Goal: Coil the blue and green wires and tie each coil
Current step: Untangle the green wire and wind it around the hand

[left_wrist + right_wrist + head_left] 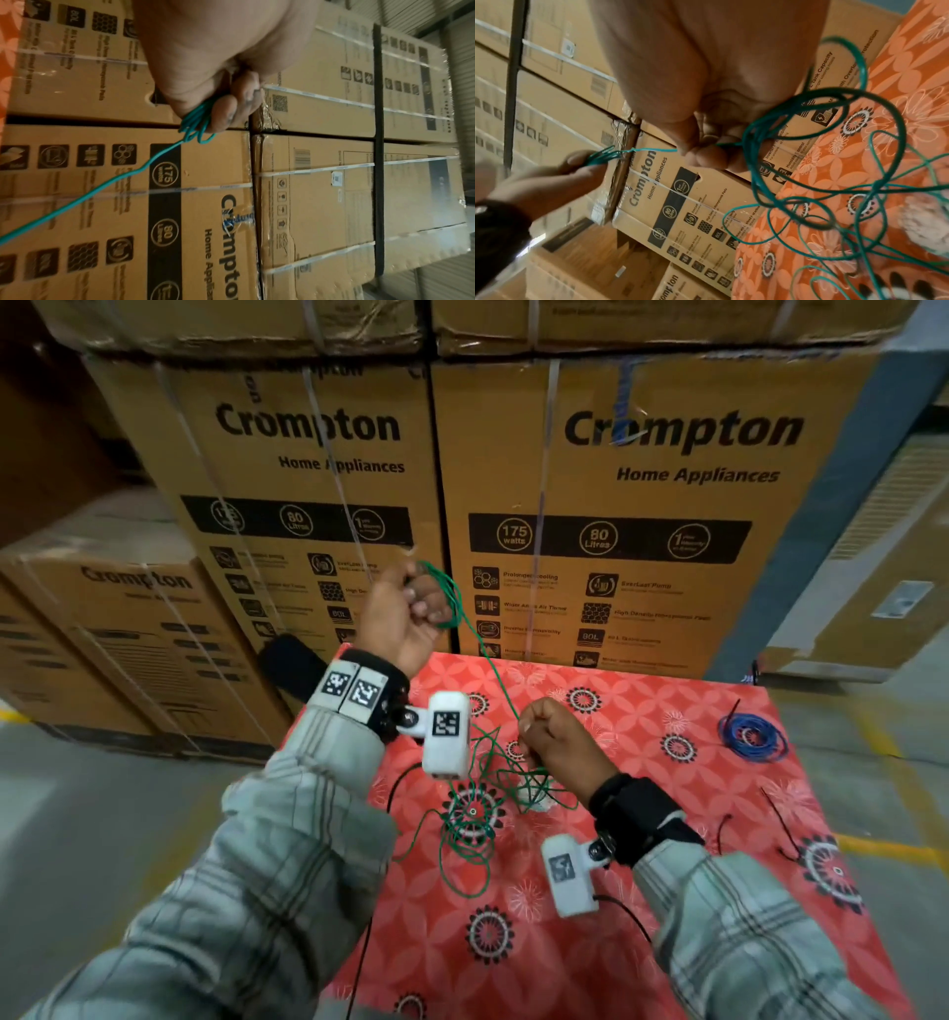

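My left hand is raised above the table's far edge and grips a small bunch of green wire loops; the left wrist view shows the loops pinched at the fingertips. From there one green strand slants down to my right hand, which is curled round it over the red cloth. In the right wrist view the strand leaves that fist toward the left hand. The rest of the green wire lies in a loose tangle on the cloth. A coiled blue wire rests at the far right.
The red patterned cloth covers a table. Thin black ties lie on it at the right. Stacked Crompton cardboard boxes stand right behind the table; more boxes are on the left. Grey floor lies on both sides.
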Action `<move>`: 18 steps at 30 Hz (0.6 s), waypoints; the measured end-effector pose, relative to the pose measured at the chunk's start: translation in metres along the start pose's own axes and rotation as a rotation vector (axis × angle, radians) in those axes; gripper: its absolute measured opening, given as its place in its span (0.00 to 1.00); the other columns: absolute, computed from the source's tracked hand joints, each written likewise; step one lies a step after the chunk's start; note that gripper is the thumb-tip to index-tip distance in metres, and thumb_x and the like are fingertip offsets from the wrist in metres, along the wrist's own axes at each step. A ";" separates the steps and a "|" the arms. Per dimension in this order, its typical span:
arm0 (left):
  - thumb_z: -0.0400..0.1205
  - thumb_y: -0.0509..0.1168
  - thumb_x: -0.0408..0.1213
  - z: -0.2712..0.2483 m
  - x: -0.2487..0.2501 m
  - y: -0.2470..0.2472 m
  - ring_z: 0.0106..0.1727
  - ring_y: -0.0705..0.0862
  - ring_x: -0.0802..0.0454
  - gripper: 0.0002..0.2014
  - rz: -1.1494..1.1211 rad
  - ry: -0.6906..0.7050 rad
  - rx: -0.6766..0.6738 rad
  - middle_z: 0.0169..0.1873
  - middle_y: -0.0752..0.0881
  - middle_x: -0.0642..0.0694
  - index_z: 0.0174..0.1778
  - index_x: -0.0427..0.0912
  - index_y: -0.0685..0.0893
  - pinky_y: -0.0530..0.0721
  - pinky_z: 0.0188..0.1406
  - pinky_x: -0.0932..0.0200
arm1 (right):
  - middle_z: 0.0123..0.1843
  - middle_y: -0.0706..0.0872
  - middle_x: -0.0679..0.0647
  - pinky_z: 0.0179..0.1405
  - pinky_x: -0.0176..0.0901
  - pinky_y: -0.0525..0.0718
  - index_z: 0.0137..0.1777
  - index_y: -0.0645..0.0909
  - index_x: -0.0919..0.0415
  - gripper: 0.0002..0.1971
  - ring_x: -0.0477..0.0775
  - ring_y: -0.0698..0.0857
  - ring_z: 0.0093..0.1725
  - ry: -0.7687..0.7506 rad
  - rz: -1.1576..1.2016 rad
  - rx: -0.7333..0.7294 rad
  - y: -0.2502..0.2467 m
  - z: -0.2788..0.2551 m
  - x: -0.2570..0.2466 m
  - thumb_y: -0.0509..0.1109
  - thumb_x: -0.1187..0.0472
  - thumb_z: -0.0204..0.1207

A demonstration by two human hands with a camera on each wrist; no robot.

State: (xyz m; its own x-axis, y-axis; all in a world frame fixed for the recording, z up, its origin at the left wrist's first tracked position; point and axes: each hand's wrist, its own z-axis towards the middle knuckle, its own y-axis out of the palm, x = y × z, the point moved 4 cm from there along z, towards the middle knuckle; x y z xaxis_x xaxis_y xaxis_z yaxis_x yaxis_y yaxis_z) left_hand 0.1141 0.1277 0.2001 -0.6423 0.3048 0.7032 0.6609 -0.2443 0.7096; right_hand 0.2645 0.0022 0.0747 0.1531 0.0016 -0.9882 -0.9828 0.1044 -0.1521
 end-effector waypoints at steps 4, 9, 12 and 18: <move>0.88 0.47 0.39 0.011 0.002 -0.003 0.19 0.65 0.59 0.17 0.125 0.042 0.051 0.17 0.67 0.55 0.34 0.48 0.71 0.64 0.20 0.64 | 0.30 0.78 0.56 0.27 0.44 0.74 0.42 0.74 0.54 0.08 0.53 0.75 0.27 -0.195 -0.288 0.039 0.000 -0.005 0.005 0.60 0.68 0.79; 0.89 0.47 0.40 0.013 -0.028 -0.016 0.22 0.76 0.57 0.16 0.355 -0.020 0.151 0.20 0.79 0.54 0.36 0.48 0.70 0.71 0.23 0.64 | 0.37 0.77 0.49 0.36 0.47 0.72 0.42 0.76 0.56 0.07 0.51 0.74 0.38 -0.451 -0.634 -0.029 0.007 -0.003 -0.021 0.63 0.68 0.79; 0.90 0.47 0.39 0.011 -0.034 -0.018 0.24 0.83 0.56 0.15 0.376 -0.037 0.159 0.25 0.87 0.49 0.37 0.47 0.71 0.74 0.24 0.64 | 0.42 0.78 0.53 0.40 0.50 0.74 0.46 0.77 0.57 0.05 0.56 0.76 0.42 -0.519 -0.752 -0.065 0.008 0.000 -0.035 0.59 0.62 0.81; 0.89 0.47 0.40 0.011 -0.036 -0.019 0.20 0.71 0.57 0.16 0.361 -0.096 0.114 0.19 0.74 0.54 0.35 0.48 0.70 0.68 0.20 0.65 | 0.44 0.80 0.53 0.41 0.50 0.75 0.47 0.77 0.58 0.06 0.56 0.78 0.44 -0.521 -0.820 0.008 0.006 0.009 -0.046 0.59 0.61 0.82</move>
State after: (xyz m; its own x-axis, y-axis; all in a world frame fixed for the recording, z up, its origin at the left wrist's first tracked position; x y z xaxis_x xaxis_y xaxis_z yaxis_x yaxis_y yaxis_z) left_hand 0.1296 0.1318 0.1608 -0.3252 0.3037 0.8955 0.8799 -0.2496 0.4042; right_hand 0.2523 0.0119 0.1195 0.8186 0.3656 -0.4430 -0.5499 0.2759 -0.7883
